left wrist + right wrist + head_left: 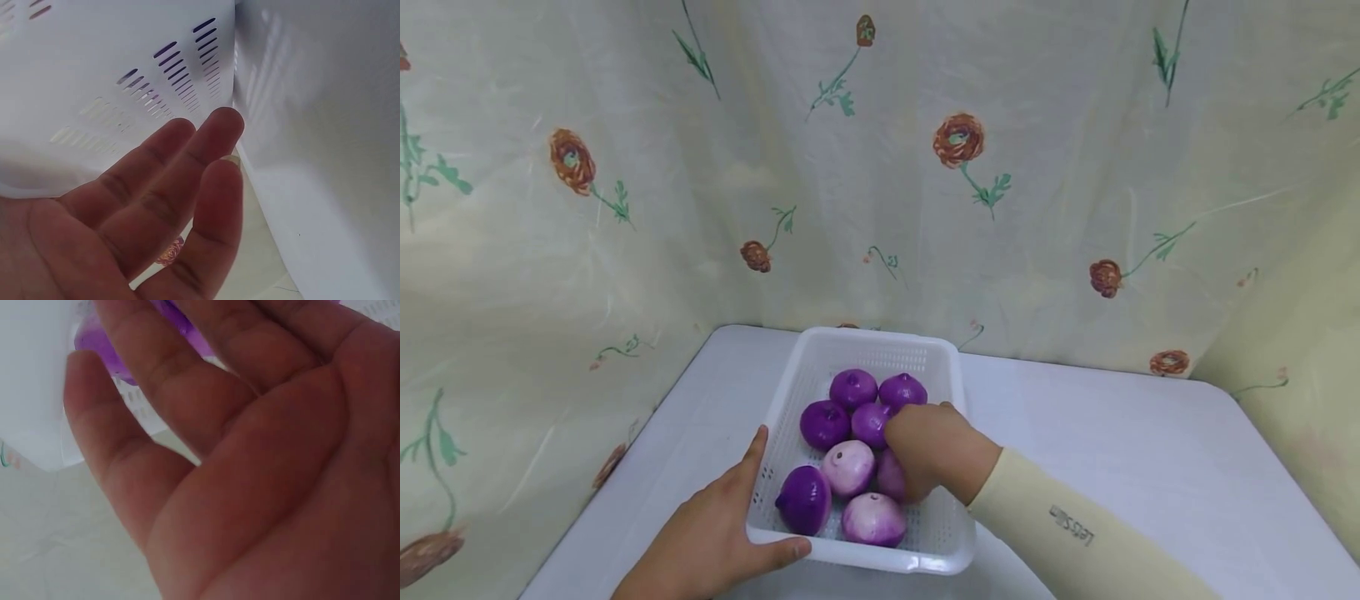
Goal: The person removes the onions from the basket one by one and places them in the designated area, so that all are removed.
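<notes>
Several glossy purple onions lie in a white perforated plastic basket (867, 337). My left hand (703, 533) is at the basket's near left corner, thumb over the front rim and forefinger along the left side. In the left wrist view its other fingers (215, 212) extend loosely outside the slotted wall. My right hand (928, 446) reaches in from the right, bent over a partly hidden onion (890, 475) and close to another onion (871, 425). In the right wrist view the palm shows bare, with purple onion (103, 353) beyond the fingers; the thumb is hidden.
The basket stands on a white table (1075, 433). A pale flowered curtain (850, 167) hangs behind and at both sides. Nearer me in the basket lie a dark purple onion (805, 500) and two paler ones, including the front one (874, 521).
</notes>
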The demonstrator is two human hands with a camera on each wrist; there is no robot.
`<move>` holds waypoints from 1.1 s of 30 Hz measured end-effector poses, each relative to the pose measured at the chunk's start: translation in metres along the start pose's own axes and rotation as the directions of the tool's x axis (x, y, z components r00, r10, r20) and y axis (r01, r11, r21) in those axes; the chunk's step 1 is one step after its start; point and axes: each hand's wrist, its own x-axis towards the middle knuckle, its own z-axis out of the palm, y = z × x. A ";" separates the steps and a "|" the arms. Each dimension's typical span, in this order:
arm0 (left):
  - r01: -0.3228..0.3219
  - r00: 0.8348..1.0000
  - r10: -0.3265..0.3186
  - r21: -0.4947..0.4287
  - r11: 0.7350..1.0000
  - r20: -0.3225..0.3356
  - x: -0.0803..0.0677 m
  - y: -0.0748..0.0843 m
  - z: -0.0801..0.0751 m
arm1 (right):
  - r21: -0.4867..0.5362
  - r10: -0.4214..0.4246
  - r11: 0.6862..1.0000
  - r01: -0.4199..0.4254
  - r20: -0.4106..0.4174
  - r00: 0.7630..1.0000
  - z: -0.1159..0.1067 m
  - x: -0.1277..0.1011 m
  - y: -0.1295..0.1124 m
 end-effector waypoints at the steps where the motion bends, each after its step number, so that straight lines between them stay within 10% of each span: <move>1: 0.003 1.000 -0.003 -0.001 1.000 0.004 0.000 0.000 0.000 | -0.007 0.000 1.000 0.000 0.002 1.000 0.000 0.000 0.000; 15: -0.015 1.000 0.015 -0.006 1.000 -0.026 0.000 -0.002 0.003 | -0.005 0.016 1.000 -0.016 0.017 1.000 0.002 0.001 -0.001; 33: -0.001 1.000 0.001 -0.009 1.000 0.001 0.001 0.000 0.001 | 0.239 -0.025 0.970 0.050 -0.105 0.994 -0.028 -0.015 0.021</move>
